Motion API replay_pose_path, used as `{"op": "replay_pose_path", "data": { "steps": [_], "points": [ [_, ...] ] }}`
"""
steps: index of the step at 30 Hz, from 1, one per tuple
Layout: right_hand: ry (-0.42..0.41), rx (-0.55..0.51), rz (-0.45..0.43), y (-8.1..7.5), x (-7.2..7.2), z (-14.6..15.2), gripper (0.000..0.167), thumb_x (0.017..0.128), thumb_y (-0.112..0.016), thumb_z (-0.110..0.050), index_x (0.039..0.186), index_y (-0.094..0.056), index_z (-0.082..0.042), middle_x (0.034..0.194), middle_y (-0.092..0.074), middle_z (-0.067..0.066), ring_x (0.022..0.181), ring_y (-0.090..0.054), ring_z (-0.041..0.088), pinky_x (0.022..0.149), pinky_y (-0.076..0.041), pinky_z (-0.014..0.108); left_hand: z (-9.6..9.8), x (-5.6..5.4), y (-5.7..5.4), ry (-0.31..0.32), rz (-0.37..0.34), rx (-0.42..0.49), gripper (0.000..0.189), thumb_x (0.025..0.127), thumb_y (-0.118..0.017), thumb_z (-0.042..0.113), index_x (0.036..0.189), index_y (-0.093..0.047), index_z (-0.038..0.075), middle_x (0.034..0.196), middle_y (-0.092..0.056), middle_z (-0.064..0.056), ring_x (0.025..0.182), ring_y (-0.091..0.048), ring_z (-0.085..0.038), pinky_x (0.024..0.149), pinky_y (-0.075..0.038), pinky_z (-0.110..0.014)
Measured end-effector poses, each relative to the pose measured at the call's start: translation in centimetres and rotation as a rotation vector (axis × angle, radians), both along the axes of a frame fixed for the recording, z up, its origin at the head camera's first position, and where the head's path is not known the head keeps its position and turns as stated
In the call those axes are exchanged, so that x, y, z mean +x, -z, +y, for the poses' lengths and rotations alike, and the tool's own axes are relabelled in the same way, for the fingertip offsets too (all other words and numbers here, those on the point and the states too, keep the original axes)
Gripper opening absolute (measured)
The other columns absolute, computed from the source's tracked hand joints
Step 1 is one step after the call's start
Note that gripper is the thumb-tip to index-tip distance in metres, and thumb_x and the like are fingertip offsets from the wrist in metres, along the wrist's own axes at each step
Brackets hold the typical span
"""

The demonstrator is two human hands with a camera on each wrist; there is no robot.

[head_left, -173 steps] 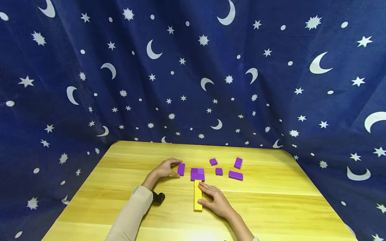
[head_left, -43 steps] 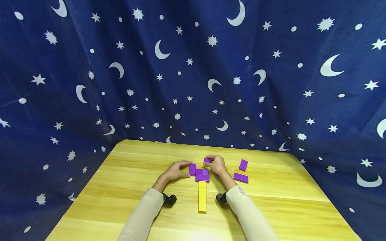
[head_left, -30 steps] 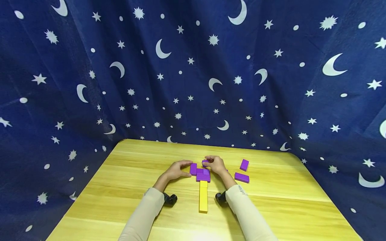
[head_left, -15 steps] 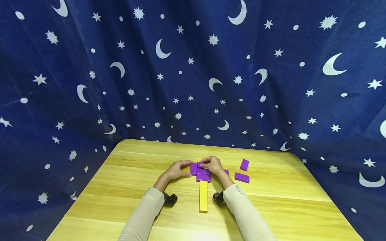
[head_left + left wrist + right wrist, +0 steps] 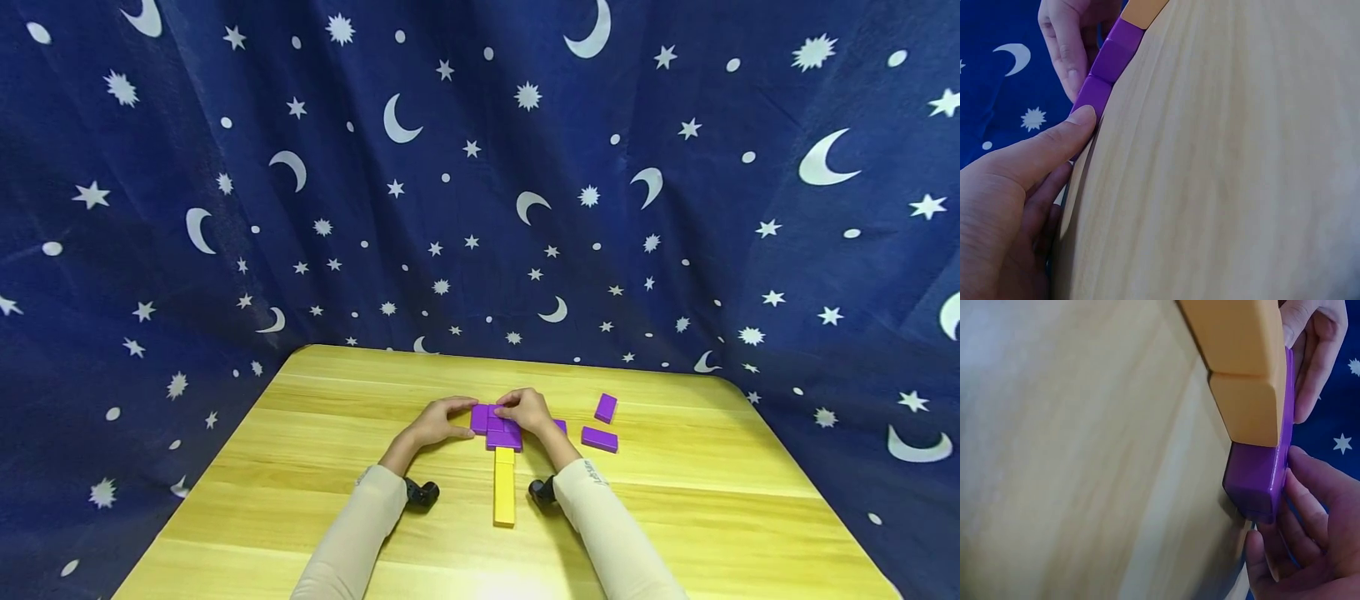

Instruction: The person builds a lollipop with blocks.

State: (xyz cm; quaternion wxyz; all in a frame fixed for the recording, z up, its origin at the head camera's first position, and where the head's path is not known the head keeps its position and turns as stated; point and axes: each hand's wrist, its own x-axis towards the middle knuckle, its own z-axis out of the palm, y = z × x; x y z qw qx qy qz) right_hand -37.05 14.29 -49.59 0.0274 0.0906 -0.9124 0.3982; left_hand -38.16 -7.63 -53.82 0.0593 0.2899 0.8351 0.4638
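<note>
In the head view, my left hand (image 5: 433, 423) holds an upright-lying purple block (image 5: 479, 420) by its ends, thumb at the near end, index finger at the far one. My right hand (image 5: 528, 410) pinches a small purple block (image 5: 494, 410) against that block's right side, at the back of a purple cluster. A wider purple block (image 5: 504, 443) forms the cluster's front. Below it runs a column of a short yellow block (image 5: 505, 456) and a long yellow block (image 5: 504, 496). In the left wrist view, the left thumb (image 5: 1079, 119) presses a purple block's side.
Two loose purple blocks, one angled (image 5: 606, 407) and one lying crosswise (image 5: 600, 439), are to the right. Another small purple block (image 5: 560, 426) shows partly behind the right wrist. A starry blue curtain (image 5: 480, 208) hangs behind the wooden table (image 5: 712, 500).
The right hand has left the yellow column, picked up a small purple block and carried it left and nearer, into the cluster. The left hand's block now stands against the cluster.
</note>
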Motion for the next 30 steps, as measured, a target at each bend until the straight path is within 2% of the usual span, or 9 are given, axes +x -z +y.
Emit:
{"op": "replay_pose_path", "data": {
  "steps": [5,8,14,18,22,26,30],
  "points": [
    [-0.009,0.008,0.014,-0.1,0.0,0.1,0.017,0.077,-0.075,-0.016,0.091,-0.073,-0.006,0.083,-0.069,0.003,0.081,-0.062,0.018,0.076,-0.050,0.033,0.0,0.0,-0.3,-0.004,-0.002,0.000,0.062,0.077,-0.076,0.024,0.132,-0.051,0.010,0.134,-0.050,-0.006,0.122,-0.045,-0.021,0.103,-0.036,-0.033],
    [-0.029,-0.027,0.022,-0.3,0.3,0.5,0.023,0.078,-0.074,-0.016,0.096,-0.071,-0.002,0.087,-0.069,0.007,0.081,-0.062,0.020,0.072,-0.051,0.031,0.0,0.1,-0.2,-0.001,0.002,0.006,0.062,0.077,-0.076,0.024,0.132,-0.052,0.009,0.133,-0.050,-0.007,0.123,-0.045,-0.023,0.103,-0.036,-0.036],
    [-0.068,-0.113,0.059,-1.2,1.2,3.0,0.028,0.081,-0.071,-0.012,0.105,-0.067,0.002,0.102,-0.066,0.016,0.094,-0.060,0.032,0.078,-0.051,0.037,0.0,0.1,-0.1,-0.005,-0.004,0.010,0.063,0.076,-0.077,0.023,0.131,-0.052,0.010,0.133,-0.050,-0.006,0.123,-0.045,-0.021,0.103,-0.035,-0.033],
    [-0.062,-0.097,0.101,-1.4,2.0,5.6,0.030,0.081,-0.071,-0.013,0.106,-0.067,0.001,0.106,-0.065,0.017,0.098,-0.058,0.036,0.080,-0.050,0.042,0.0,0.1,-0.1,0.002,0.000,0.027,0.062,0.075,-0.077,0.021,0.131,-0.053,0.008,0.133,-0.050,-0.008,0.122,-0.045,-0.023,0.103,-0.036,-0.034],
    [-0.051,-0.089,0.080,-1.2,2.9,7.9,0.030,0.080,-0.072,-0.014,0.107,-0.067,0.000,0.107,-0.065,0.015,0.100,-0.057,0.035,0.082,-0.049,0.045,-0.1,0.1,0.0,0.004,0.014,0.017,0.063,0.076,-0.077,0.024,0.131,-0.052,0.008,0.133,-0.050,-0.008,0.123,-0.045,-0.024,0.102,-0.037,-0.034],
    [-0.071,-0.075,0.054,-0.7,3.6,9.3,0.031,0.080,-0.073,-0.012,0.107,-0.067,0.000,0.107,-0.065,0.013,0.101,-0.056,0.032,0.083,-0.051,0.041,-0.2,0.3,0.0,0.014,0.039,0.024,0.064,0.077,-0.076,0.029,0.131,-0.052,0.006,0.133,-0.050,-0.010,0.123,-0.044,-0.026,0.102,-0.037,-0.037],
    [-0.097,-0.045,0.067,-0.3,4.2,10.1,0.031,0.078,-0.074,-0.012,0.105,-0.067,0.002,0.104,-0.066,0.013,0.096,-0.058,0.030,0.080,-0.053,0.037,-0.3,0.3,0.2,0.025,0.097,0.027,0.065,0.078,-0.074,0.035,0.131,-0.052,0.005,0.132,-0.051,-0.011,0.122,-0.046,-0.027,0.101,-0.038,-0.037]
  ]
}}
